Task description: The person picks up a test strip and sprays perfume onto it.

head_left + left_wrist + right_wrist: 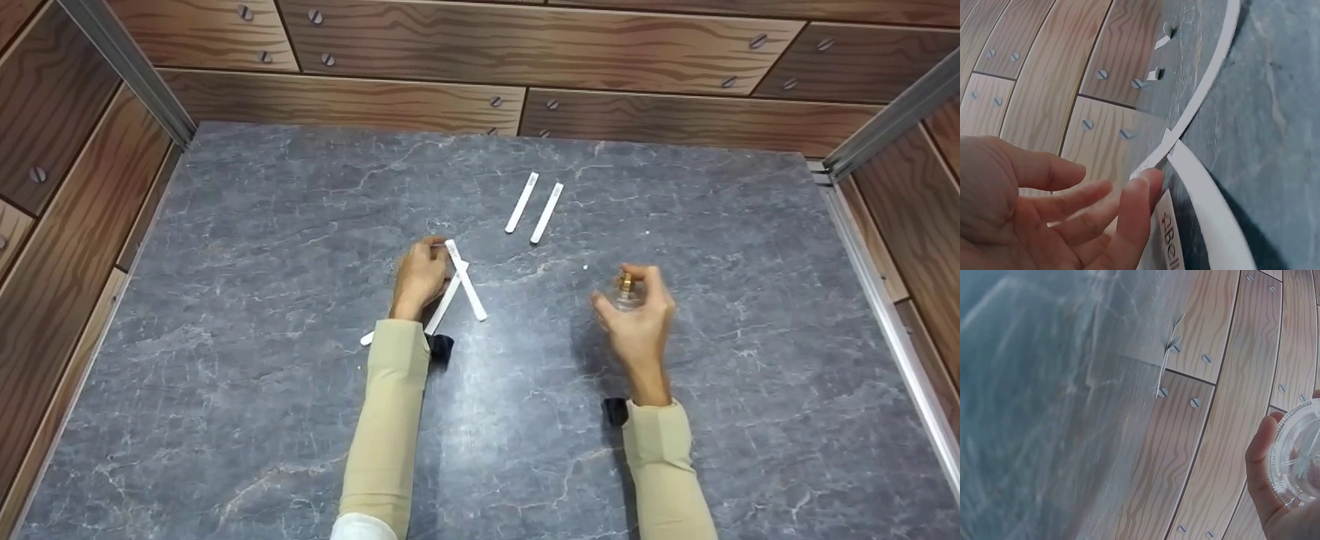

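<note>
My right hand [643, 319] grips a small clear glass perfume bottle [625, 301] with a gold-coloured neck, thumb on one side and fingers on the other. In the right wrist view, the round ribbed glass base of the bottle [1293, 464] faces the camera. My left hand [418, 279] is beside a white paper strip [469, 289], its fingertips right at the strip's far end. Thumb and fingers stand apart in the left wrist view. Under that strip crosses a second white strip [445, 306]. A third strip [367, 339] is mostly hidden by the left forearm; lettering shows on a strip [1169, 236] below the fingers.
Two more white strips [522, 202] lie side by side towards the back of the grey marbled table [285, 225]. Wood-patterned panels [420, 45] wall the back and both sides. Tiny white specks [586, 267] dot the tabletop near the right hand.
</note>
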Demonstrator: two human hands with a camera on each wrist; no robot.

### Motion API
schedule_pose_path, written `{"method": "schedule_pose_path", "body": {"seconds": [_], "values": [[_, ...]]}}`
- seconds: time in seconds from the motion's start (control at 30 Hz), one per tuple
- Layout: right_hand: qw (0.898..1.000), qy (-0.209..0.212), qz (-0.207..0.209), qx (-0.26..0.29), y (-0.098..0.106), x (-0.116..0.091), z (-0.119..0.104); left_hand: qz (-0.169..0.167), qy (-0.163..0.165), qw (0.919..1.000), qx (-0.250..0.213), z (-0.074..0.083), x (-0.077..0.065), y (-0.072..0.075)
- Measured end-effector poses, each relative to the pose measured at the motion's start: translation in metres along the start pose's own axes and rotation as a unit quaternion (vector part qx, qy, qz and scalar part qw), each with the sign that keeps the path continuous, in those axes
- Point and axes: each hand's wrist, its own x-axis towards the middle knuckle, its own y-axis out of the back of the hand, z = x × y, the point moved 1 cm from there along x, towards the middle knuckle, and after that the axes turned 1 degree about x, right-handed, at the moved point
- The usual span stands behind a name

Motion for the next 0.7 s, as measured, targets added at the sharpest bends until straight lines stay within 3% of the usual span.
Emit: {"method": "schedule_pose_path", "body": {"seconds": [0.2, 0.47, 0.7], "values": [[1.000, -0.007, 0.006, 0.000, 0.000, -0.001, -0.003, 0.004, -0.044, 0.9990, 0.009, -0.002, -0.002, -0.002], [1.000, 0.009, 0.003, -0.010, 0.000, 0.002, -0.002, 0.029, -0.036, 0.9989, 0.009, 0.005, -0.029, -0.005], [1.000, -0.005, 0.003, -0.006, 0.001, 0.001, -0.002, 0.059, -0.069, 0.9948, 0.047, 0.003, -0.048, -0.022]]}}
